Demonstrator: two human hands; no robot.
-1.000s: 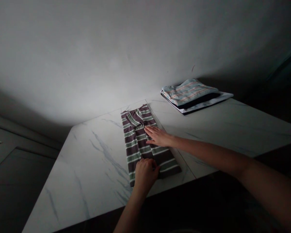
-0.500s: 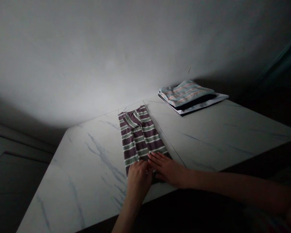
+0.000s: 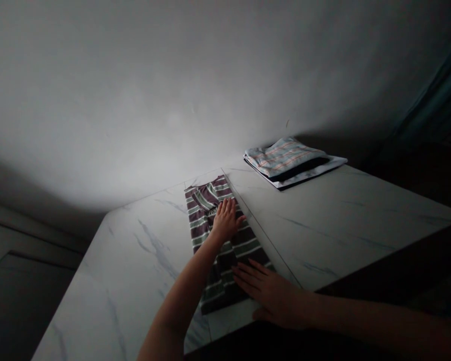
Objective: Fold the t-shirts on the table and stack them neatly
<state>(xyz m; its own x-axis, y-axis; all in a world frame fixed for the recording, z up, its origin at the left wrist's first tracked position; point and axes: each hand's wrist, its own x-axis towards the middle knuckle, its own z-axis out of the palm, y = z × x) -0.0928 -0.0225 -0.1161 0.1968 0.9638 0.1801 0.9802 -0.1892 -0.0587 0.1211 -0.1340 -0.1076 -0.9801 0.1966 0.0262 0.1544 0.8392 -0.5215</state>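
Note:
A striped shirt [image 3: 248,245] in maroon, green and white lies folded into a long strip, with some lettering near its collar end. My left hand [image 3: 226,218] rests flat on its upper middle, fingers together and thumb out, hiding part of the lettering. Nearer the front edge, my right hand [image 3: 268,291] is laid on the lower right part of the shirt with its fingers stretched out. Neither hand grasps the cloth.
The shirt lies on a white marble-patterned table [image 3: 135,271] that meets a pale wall [image 3: 154,100]. Toward the back right is a stack of folded clothes, topped by a light striped garment [image 3: 285,155]. A teal curtain-like cloth [image 3: 432,105] hangs at the far right.
My left hand has moved from the shirt's near end up toward its collar and opened flat. My right hand stays at the lower part. The view has tilted slightly up.

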